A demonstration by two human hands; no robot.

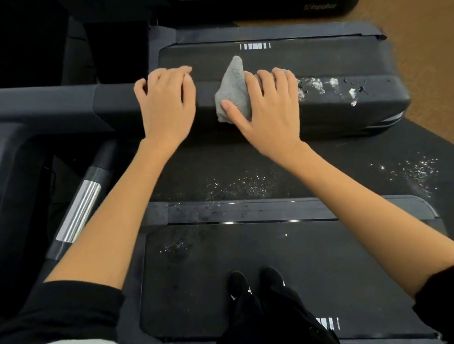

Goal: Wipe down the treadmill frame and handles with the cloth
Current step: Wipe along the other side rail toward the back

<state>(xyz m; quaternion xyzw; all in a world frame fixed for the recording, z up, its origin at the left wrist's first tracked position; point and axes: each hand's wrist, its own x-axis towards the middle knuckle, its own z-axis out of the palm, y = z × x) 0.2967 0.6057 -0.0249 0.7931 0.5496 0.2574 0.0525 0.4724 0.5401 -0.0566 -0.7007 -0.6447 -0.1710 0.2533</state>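
Grey cloth (232, 92) pressed onto the treadmill's side handrail (325, 98), foam just beside it

The cloth looks soft, light and limp, so it likely bunches unless held flat under the palm; best taken over its folded middle. The right hand (267, 110) lies spread on it, fingers nearly straight, thumb (231, 109) pinning the near edge, pressing rather than gripping. White foam spots (323, 87) sit on the rail just right of the fingers. The left hand (168, 105) rests loose on the same rail, holding nothing
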